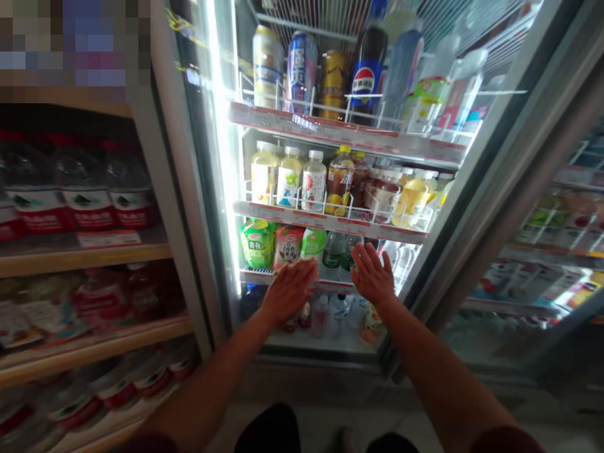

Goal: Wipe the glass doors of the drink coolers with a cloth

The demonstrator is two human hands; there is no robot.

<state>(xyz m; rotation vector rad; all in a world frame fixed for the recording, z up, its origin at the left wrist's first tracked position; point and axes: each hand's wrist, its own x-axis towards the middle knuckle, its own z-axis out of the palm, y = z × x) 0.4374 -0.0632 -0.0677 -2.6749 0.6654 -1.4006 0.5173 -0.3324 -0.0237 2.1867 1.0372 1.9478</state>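
Observation:
My left hand point(291, 289) is stretched out flat in front of the lower shelves of a lit drinks fridge, holding nothing. Level with it, my right hand point(372, 274) has its fingers spread, and nothing is in it. Behind the hands, a green drink bottle point(257, 244), a red-labelled one point(287, 244) and a light green one point(313, 243) stand on a rack, beside clear bottles point(333, 255) partly hidden by my right hand. Whether either hand touches anything, I cannot tell. Above, a shelf edge point(330, 221) carries a row of bottled teas and juices point(340, 173).
Cans and a cola bottle point(365, 75) fill the fridge's top shelf. At right runs a metal door frame point(491, 170), with more stocked shelves beyond. Wooden shelves point(94, 258) of red-capped bottles point(78, 182) stand at left. My knees point(268, 428) show at the bottom.

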